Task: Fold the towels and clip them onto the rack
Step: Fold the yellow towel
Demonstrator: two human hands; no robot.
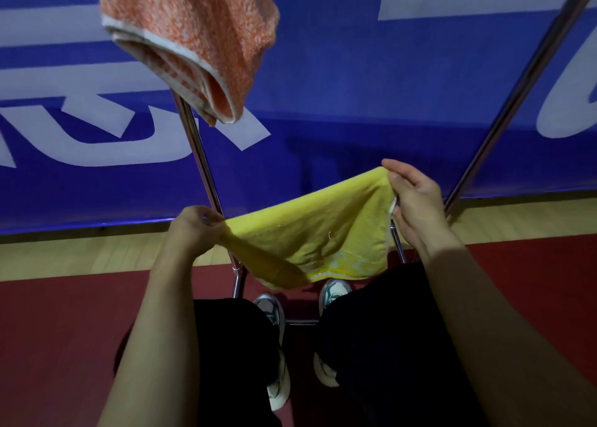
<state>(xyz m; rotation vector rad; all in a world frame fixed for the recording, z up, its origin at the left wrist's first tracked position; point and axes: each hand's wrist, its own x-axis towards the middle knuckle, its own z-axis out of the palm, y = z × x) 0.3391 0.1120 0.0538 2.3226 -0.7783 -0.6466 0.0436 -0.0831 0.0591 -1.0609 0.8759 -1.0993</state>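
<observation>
**Yellow towel stretched between two hands below the rack**

A yellow towel (310, 236) hangs slack in mid-air between a person's hands, above dark-trousered knees and pale sneakers (332, 292). The left hand (193, 226) pinches its left corner with curled fingers; the right hand (412, 197) pinches the higher right edge between thumb and fingers. Behind the towel rise the metal poles of the rack (202, 165). A folded orange towel (193, 38) hangs at upper left. Beyond stand a blue banner (355, 87) and red floor (58, 323).
</observation>
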